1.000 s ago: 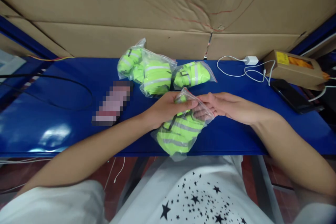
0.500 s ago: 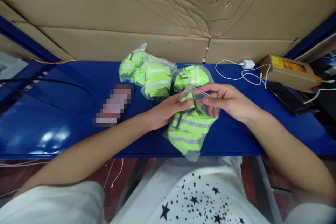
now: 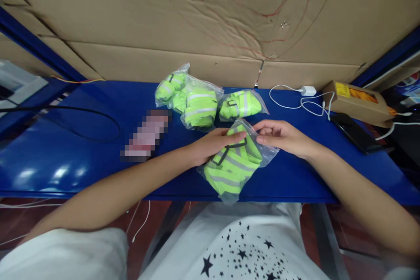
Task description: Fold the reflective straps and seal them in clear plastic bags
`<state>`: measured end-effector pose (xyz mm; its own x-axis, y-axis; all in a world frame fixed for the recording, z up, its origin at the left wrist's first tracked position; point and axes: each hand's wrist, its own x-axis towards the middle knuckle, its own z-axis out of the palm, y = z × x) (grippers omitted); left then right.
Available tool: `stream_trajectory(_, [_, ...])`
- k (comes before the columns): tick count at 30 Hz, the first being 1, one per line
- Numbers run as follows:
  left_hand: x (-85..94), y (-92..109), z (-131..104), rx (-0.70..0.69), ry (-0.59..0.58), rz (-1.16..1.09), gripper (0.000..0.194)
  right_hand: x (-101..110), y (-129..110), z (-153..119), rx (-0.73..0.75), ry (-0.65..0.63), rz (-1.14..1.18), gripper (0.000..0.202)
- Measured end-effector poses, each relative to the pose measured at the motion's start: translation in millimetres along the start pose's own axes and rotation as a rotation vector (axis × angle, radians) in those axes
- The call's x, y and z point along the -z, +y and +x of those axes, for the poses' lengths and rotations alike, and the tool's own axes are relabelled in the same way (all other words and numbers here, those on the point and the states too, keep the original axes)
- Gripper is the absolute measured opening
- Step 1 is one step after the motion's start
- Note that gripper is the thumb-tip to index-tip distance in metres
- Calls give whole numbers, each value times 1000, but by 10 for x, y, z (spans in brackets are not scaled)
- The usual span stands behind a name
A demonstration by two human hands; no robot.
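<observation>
A clear plastic bag with a folded neon-yellow reflective strap [image 3: 234, 164] inside is held over the front of the blue table. My left hand [image 3: 213, 143] grips its upper left side, thumb on top near a black buckle. At the bag's upper right edge, my right hand [image 3: 282, 138] pinches the clear plastic between thumb and fingers. Behind my hands lie more bagged yellow straps: one bag [image 3: 243, 104] just beyond, a fuller one [image 3: 201, 107] left of it, and another [image 3: 170, 87] at the far left of the group.
A pixelated flat item [image 3: 146, 135] lies on the blue table [image 3: 82, 140] to the left. At the right are a white charger [image 3: 308, 91] with its cable, an open cardboard box [image 3: 359, 105] and a black phone [image 3: 354, 133]. A cardboard wall [image 3: 164, 17] rises behind.
The held bag has tilted and shifted slightly left, its strap and buckle showing more. My right hand has moved a little right and down, still on the bag's edge. The view has shifted slightly.
</observation>
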<state>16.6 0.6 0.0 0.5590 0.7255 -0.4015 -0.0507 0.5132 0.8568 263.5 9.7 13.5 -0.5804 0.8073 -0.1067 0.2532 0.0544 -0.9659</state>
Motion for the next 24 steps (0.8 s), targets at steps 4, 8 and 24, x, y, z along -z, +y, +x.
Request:
stream_trajectory(4, [37,-5,-3,21,-39,87,40,-71,46,-24,38,104,25,37])
stream_trajectory(8, [43,-17,-34,36,-136,140,34,-240,84,-2,57,100,56,36])
stream_trajectory(24, [-48,-41,-53,-38,-173,455,42,-380,165,49,100,40,-25,31])
